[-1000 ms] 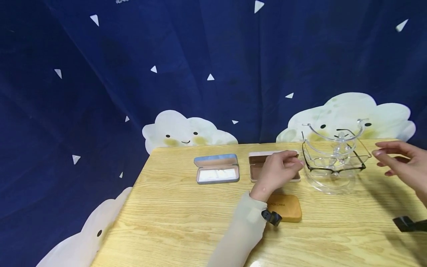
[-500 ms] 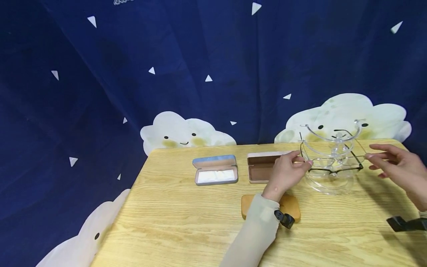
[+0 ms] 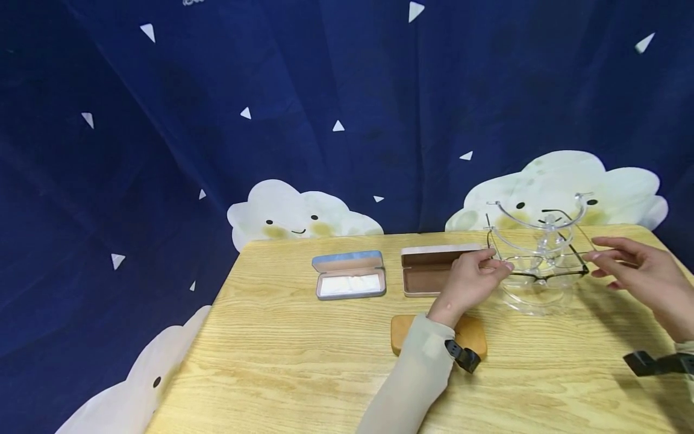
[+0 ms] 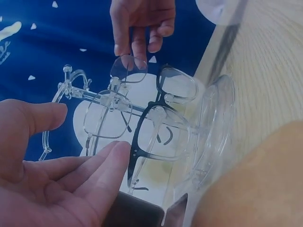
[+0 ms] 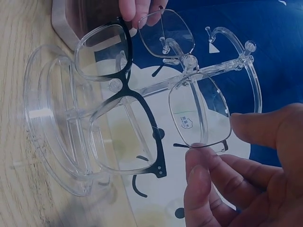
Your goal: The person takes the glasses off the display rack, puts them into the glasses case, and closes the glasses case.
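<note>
A clear plastic display stand (image 3: 534, 310) holds two pairs of glasses at the table's right. On the upper tier sit thin metal-rimmed glasses (image 5: 201, 111); below them are black half-rim glasses (image 5: 125, 90). My left hand (image 3: 473, 282) pinches the left end of the metal-rimmed glasses, its thumb and fingers either side of the frame. At the opposite end, my right hand (image 3: 642, 274) pinches the frame near the hinge, with the thumb at the lens edge in the right wrist view. The exact contact of the left fingertips is partly hidden.
An open blue glasses case (image 3: 349, 260) with a white cloth inside stands at the table's back. Right of it lies an open brown-lined case (image 3: 423, 280), partly behind my left hand. A closed orange case (image 3: 401, 334) lies under my left forearm. A dark blue curtain (image 3: 303, 78) hangs behind.
My left hand has moved right to the left end of the metal-rimmed glasses. My right hand has come in from the right to their other end. The glasses remain on the stand.
</note>
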A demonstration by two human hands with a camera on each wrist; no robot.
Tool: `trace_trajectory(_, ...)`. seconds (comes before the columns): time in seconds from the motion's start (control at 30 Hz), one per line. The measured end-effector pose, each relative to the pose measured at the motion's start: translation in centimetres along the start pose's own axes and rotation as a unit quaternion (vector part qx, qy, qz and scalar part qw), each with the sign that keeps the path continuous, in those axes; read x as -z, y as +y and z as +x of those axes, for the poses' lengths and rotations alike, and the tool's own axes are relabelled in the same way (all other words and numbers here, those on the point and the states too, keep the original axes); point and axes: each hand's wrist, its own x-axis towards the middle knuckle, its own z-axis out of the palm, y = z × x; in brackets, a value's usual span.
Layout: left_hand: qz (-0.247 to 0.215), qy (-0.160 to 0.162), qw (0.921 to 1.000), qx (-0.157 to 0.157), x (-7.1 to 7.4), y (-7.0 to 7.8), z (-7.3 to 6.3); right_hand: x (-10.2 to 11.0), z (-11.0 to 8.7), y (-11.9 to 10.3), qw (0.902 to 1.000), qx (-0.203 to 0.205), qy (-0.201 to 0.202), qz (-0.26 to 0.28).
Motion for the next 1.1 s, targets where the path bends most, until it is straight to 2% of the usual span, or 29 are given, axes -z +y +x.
trace_trajectory(0.2, -0.052, -0.011, 0.9985, 0.009, 0.2, -0.2, 0.1, 0.0, 0.0, 0.2, 0.9995, 0.013, -0.019, 0.023)
trace_trajectory(0.57, -0.067, -0.015, 0.9977, 0.003, 0.3, 0.1, 0.1, 0.0, -0.1, 0.1, 0.9996, 0.007, -0.014, 0.024)
trace_trajectory(0.67, -0.07, -0.013, 0.9975, -0.001, 0.3, 0.2, 0.1, 0.1, -0.1, -0.1, 0.9999, 0.01, -0.008, 0.01)
trace_trajectory(0.77, -0.078, -0.01, 0.9969, -0.003, 0.2, 0.3, 0.0, 0.2, -0.1, -0.4, 0.9994, 0.007, 0.009, -0.032)
trace_trajectory(0.87, -0.087, -0.005, 0.9961, -0.007, 0.2, 0.4, 0.0, 0.5, -0.1, -0.7, 0.9989, -0.002, 0.018, -0.043)
trace_trajectory(1.0, -0.073, 0.004, 0.9973, -0.003, 0.1, 0.5, -0.1, 0.9, -0.2, -0.9, 0.9994, -0.015, 0.01, -0.031)
trace_trajectory(1.1, -0.053, 0.008, 0.9985, 0.002, 0.1, 0.5, -0.3, 1.2, -0.3, -1.0, 0.9978, -0.022, 0.006, -0.062)
